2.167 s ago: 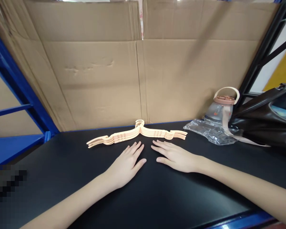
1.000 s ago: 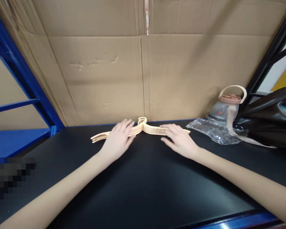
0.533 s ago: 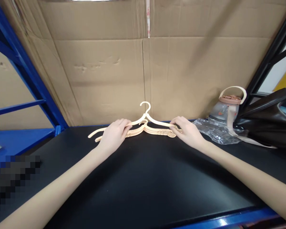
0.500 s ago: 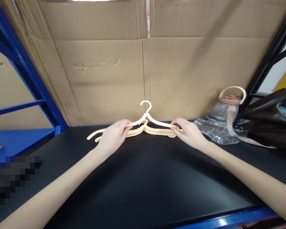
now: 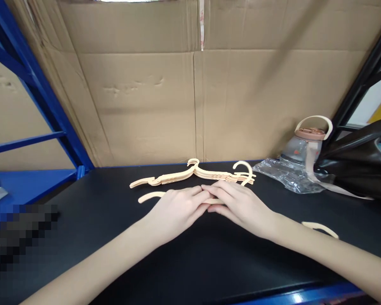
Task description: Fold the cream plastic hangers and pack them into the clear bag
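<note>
A wall of brown cardboard [image 5: 146, 110] fills the upper and middle frame, with a vertical seam running down near its centre. Below it the black desk [image 5: 193, 262] spreads across the lower half, its blue edge showing at the lower right. A blue metal frame [image 5: 41, 93] slants down the left side, and a black post [image 5: 366, 76] slants along the upper right. A dark, shiny bag [image 5: 358, 152] sits at the right edge.

Both bare forearms come in from the lower corners to the centre. The left hand [image 5: 180, 209] and the right hand [image 5: 241, 205] are closed on one beige hanger [image 5: 214, 201], fingertips meeting over its bar — only a short piece shows between them. This hanger is turned: its hook stands right of centre, one tip pokes out left of the left hand, and the other end appears beyond the right forearm. Whether it touches the desk cannot be told.

Just behind the hands, a stack of beige hangers [image 5: 178, 176] lies on the desk, hooks toward the cardboard; the held hook overlaps its right end in view. To the right lies a crumpled clear plastic wrapper [image 5: 288, 180]. Behind it stands a clear bottle [image 5: 305, 148] with a pinkish lid and raised handle — a pale strap [image 5: 311, 161] trails down from it.
</note>
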`<control>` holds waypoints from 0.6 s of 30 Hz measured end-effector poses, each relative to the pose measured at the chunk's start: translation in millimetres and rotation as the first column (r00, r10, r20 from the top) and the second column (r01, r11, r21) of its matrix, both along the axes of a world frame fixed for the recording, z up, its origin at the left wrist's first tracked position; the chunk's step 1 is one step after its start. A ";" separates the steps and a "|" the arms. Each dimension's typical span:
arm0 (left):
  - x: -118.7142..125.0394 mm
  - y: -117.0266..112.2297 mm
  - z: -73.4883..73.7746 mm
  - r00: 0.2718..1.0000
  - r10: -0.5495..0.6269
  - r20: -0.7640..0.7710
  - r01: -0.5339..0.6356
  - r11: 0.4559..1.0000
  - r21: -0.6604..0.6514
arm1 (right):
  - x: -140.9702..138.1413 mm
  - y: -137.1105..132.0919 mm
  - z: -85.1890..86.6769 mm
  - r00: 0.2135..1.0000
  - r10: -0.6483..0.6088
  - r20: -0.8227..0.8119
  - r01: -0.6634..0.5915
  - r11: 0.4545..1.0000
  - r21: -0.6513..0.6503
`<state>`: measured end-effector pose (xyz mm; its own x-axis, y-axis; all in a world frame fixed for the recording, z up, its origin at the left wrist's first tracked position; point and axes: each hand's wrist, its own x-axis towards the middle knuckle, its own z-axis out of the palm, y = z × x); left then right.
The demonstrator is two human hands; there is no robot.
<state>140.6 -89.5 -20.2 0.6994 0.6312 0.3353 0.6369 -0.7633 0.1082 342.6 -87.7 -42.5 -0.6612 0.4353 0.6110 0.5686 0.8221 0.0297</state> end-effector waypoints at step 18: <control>-21.8 6.2 -0.8 0.978 0.134 0.162 0.031 0.668 -0.744 | -9.3 2.9 -6.3 0.999 0.018 0.030 -0.010 0.974 -0.227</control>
<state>118.8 -83.4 -21.0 0.6338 0.7609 -0.1388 0.5764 -0.3450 0.7408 333.3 -84.8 -48.8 -0.6857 0.5509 0.4757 0.5589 0.8172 -0.1408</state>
